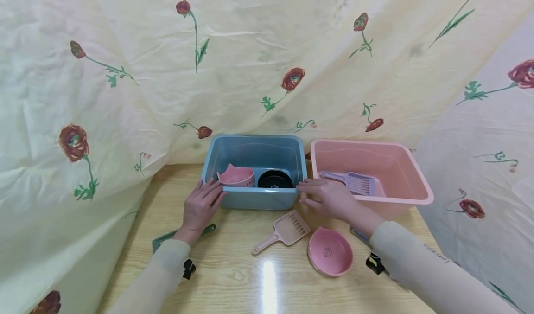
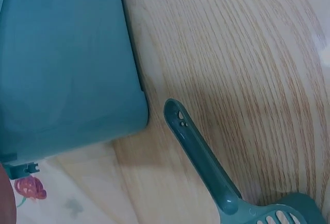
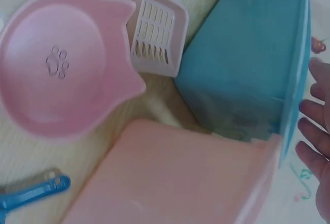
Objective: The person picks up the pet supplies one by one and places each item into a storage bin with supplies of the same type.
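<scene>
Blue bin (image 1: 255,200) between both hands (image 1: 202,208) (image 1: 328,196) — fingers loosely extended, touching its near corners

There are 2 bins (image 1: 256,199) (image 1: 375,152), 3 bowls (image 1: 238,178) (image 1: 275,179) (image 1: 330,253), 3 scoops (image 2: 206,157) (image 1: 290,228) (image 1: 359,184), 2 hands (image 1: 201,207) (image 1: 329,195) and 1 blue handle (image 3: 36,195) with its far end hidden. The bins hold 2 bowls and 1 scoop; the counter (image 1: 229,277) carries 1 bowl and 2 scoops.

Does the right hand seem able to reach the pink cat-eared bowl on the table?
Probably yes: the pink cat-eared bowl lies near the right hand, with nothing covering it.
</scene>
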`<act>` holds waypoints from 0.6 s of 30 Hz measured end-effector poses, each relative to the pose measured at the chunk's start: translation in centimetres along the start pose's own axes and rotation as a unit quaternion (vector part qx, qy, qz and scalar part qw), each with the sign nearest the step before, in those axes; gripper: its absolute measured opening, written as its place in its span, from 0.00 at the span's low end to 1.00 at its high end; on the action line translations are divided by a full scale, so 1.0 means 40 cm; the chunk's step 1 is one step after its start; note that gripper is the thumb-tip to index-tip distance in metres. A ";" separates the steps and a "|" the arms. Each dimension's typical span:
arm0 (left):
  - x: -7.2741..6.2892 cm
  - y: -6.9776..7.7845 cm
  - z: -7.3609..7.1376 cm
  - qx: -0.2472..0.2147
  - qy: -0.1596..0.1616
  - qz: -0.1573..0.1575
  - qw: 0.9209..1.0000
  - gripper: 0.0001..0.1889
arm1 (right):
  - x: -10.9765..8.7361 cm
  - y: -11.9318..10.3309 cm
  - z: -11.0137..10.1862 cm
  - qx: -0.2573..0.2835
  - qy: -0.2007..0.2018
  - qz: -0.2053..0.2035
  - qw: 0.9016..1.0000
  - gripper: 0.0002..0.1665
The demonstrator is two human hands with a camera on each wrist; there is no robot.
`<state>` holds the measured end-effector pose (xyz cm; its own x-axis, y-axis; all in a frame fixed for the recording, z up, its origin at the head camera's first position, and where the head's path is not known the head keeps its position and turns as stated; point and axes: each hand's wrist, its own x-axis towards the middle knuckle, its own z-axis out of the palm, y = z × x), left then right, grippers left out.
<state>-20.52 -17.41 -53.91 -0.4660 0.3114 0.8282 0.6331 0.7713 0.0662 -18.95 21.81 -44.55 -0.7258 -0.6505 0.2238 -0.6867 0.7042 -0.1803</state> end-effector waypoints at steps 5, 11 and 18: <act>0.007 0.002 -0.005 0.000 -0.008 0.009 1.000 0.28 | -0.029 -0.009 -0.059 0.055 -0.067 -0.004 0.996 0.25; 0.010 0.004 -0.013 0.004 -0.022 0.008 1.000 0.28 | -0.062 0.004 -0.103 0.156 -0.181 0.019 0.971 0.24; 0.009 0.003 -0.015 0.001 -0.043 -0.007 0.999 0.14 | -0.108 0.038 -0.106 0.256 -0.264 0.080 0.926 0.26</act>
<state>-20.23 -17.52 -53.28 -0.5266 0.3472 0.7760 0.6253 0.7766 0.0769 -16.69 26.92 -41.74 -0.6450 -0.6935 -0.3210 -0.3999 0.6642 -0.6316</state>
